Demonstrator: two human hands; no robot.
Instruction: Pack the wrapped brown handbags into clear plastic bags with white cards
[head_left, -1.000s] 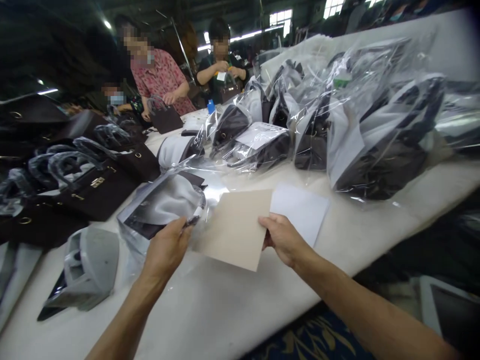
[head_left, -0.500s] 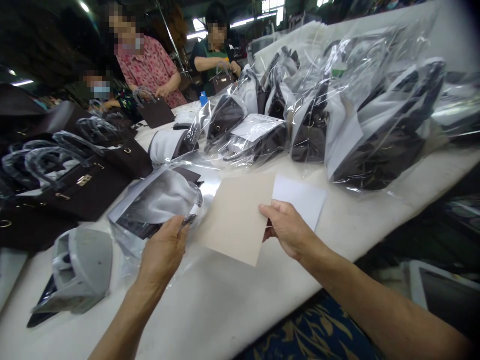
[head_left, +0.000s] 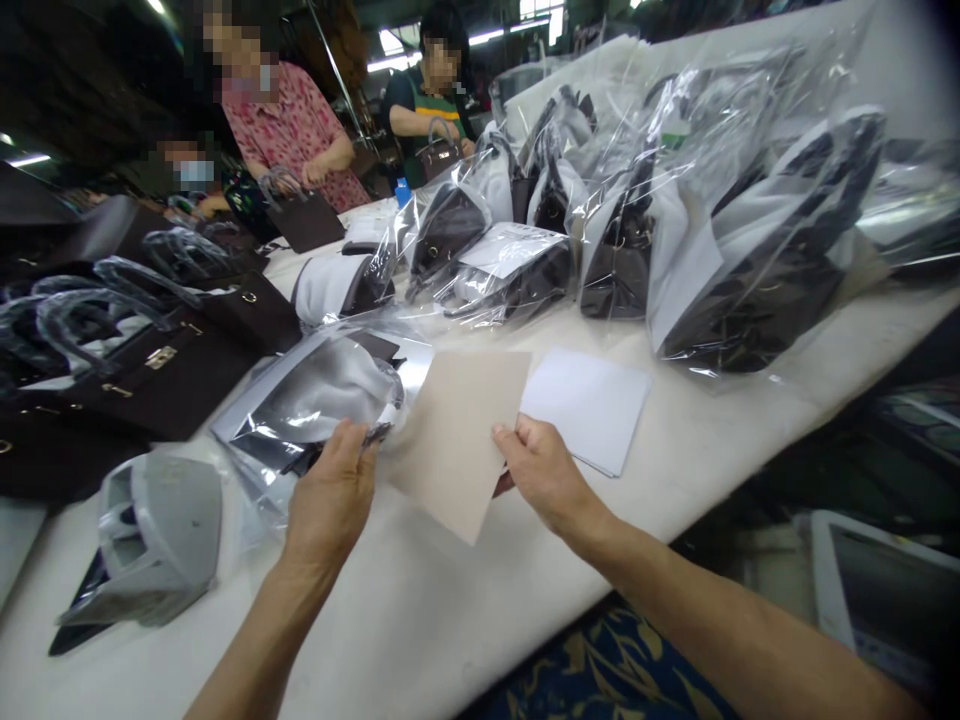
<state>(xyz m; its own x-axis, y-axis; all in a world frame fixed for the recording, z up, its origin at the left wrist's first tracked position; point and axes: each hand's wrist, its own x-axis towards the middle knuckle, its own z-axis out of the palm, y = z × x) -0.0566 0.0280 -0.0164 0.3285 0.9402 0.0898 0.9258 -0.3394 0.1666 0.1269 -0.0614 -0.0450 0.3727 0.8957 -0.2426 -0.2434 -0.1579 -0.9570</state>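
Observation:
A beige sheet of card [head_left: 465,430] is pinched by its right edge between the thumb and fingers of my right hand [head_left: 544,470]. It is tilted over the table, its left part reaching into or behind clear plastic; which one I cannot tell. My left hand [head_left: 337,490] is closed at the open end of a clear plastic bag [head_left: 262,490], gripping its edge. Inside that bag lies a dark handbag [head_left: 274,420] wrapped with white padding. Right of the card, a stack of white paper [head_left: 596,405] rests on the table.
Dark handbags with wrapped handles [head_left: 161,375] stand at the left. Several plastic-bagged handbags [head_left: 750,310] line the table's far side. A grey tape dispenser [head_left: 172,530] sits at front left. Co-workers [head_left: 289,125] handle handbags across the white table [head_left: 405,620].
My right hand has moved left with the card, closer to the plastic bag and my left hand. More of the white paper stack shows. My left hand keeps its hold.

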